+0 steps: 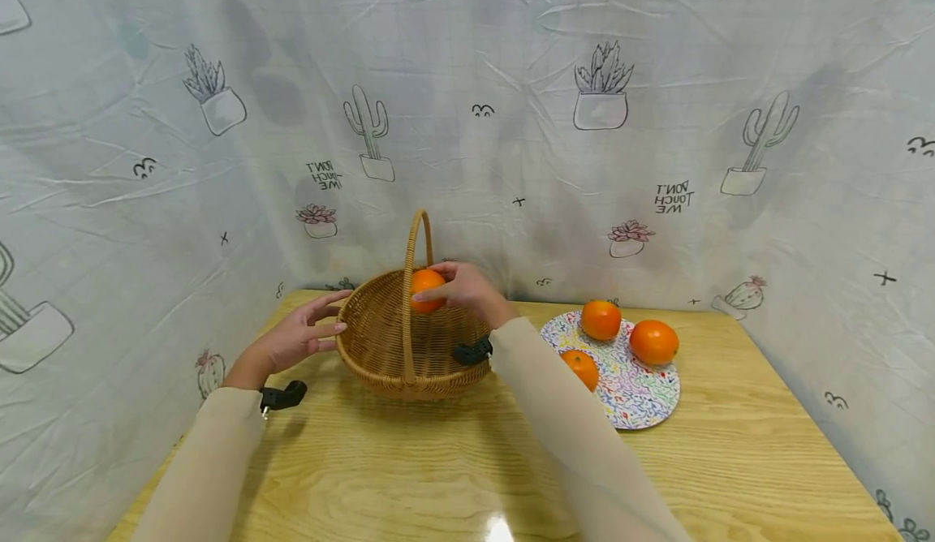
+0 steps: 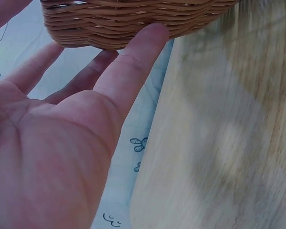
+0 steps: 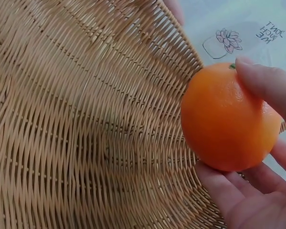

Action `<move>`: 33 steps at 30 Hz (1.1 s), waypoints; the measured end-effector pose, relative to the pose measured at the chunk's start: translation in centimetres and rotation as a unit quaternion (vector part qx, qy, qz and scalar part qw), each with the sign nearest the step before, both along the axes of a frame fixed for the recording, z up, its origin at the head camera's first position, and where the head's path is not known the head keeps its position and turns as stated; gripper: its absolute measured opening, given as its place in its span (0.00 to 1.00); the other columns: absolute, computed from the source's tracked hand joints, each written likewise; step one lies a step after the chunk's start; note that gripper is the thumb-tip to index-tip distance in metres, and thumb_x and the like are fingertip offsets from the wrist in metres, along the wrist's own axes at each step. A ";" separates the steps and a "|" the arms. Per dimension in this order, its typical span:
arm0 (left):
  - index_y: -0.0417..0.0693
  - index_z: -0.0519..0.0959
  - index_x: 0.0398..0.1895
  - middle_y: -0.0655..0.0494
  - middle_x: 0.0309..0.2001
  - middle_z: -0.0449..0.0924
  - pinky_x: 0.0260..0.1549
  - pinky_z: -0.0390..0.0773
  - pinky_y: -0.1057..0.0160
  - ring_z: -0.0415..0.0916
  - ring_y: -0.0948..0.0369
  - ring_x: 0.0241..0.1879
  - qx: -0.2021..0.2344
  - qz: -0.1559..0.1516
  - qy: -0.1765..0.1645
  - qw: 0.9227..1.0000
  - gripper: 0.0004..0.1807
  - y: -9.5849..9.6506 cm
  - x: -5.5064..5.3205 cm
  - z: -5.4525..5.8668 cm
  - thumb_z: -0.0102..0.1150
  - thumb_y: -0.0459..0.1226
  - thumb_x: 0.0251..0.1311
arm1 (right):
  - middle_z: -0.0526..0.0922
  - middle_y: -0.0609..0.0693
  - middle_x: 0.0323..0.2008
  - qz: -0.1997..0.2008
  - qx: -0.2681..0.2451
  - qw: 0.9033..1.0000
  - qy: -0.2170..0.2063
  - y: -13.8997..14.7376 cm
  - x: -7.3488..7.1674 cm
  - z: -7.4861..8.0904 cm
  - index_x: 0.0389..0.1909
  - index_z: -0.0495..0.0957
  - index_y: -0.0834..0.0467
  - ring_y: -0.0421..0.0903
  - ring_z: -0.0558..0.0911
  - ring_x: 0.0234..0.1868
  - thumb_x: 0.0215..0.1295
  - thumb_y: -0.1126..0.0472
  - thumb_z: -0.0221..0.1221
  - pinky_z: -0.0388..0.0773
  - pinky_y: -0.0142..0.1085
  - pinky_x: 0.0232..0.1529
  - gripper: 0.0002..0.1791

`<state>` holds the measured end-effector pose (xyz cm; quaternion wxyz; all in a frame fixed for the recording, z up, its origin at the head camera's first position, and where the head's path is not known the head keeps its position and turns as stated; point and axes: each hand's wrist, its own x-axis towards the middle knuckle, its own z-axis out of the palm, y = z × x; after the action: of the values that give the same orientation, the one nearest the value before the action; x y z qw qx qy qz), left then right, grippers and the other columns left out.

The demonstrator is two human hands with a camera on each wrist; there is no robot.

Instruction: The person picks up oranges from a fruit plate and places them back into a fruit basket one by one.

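My right hand [image 1: 473, 289] holds an orange [image 1: 427, 291] over the inside of a wicker basket [image 1: 372, 339], behind its arched handle [image 1: 408, 315]. In the right wrist view the thumb lies on top of the orange [image 3: 229, 119], near its green stem spot, and fingers support it from below. Woven basket wall [image 3: 86, 114] fills the left of that view. At the basket's left side is my left hand [image 1: 301, 337], its fingers extended against the rim and outer wall. The left wrist view shows the left hand [image 2: 81, 105] with fingertips at the weave [image 2: 133, 21].
On the right of the wooden table [image 1: 351, 477] lies a round colourfully patterned mat or plate [image 1: 635, 404]. It bears three more oranges: one at the back [image 1: 601, 320], one at right [image 1: 653, 342], one partly behind my right sleeve [image 1: 581, 367]. A printed curtain [image 1: 511, 136] surrounds the table.
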<state>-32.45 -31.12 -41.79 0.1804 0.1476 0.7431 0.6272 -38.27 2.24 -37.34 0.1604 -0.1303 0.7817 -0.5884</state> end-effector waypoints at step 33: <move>0.51 0.47 0.84 0.32 0.78 0.47 0.57 0.84 0.59 0.68 0.45 0.70 0.006 -0.001 -0.004 1.000 0.42 0.1 -0.2 0.1 0.57 0.34 0.74 | 0.77 0.60 0.65 -0.034 0.092 0.995 -0.033 -2.7 -1.2 -1.5 0.68 0.75 0.60 0.58 0.80 0.59 0.55 0.64 0.76 0.79 0.55 0.64 0.38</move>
<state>-32.66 -30.99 -41.67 0.1829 0.1465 0.7388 0.6319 -39.44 -0.49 -38.85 0.1770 -0.0689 0.8307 -0.5233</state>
